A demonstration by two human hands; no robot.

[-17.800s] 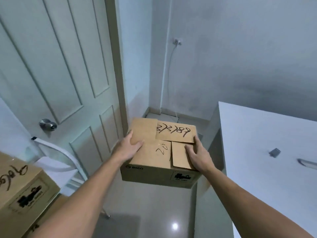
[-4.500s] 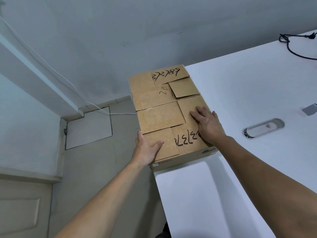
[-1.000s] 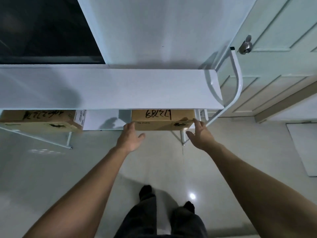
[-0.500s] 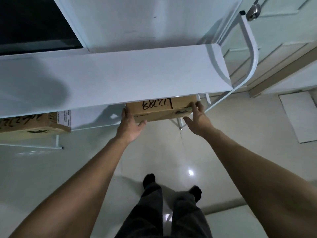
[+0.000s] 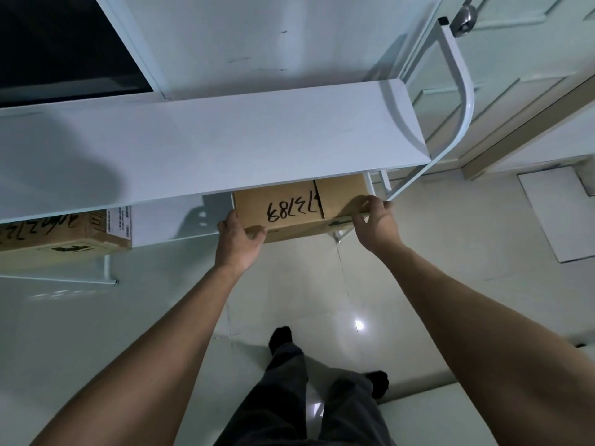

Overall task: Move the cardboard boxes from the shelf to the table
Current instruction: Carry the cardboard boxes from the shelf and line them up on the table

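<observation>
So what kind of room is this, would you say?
Probably a small indoor storage or utility room: a white metal-framed shelf unit holding brown cardboard boxes with handwritten numbers, a pale panelled door with a round knob, and a glossy tiled floor.

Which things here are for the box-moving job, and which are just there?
For the job:
cardboard box, held by left hand and right hand
second cardboard box
white shelf

Just there:
door with door knob
dark window
</observation>
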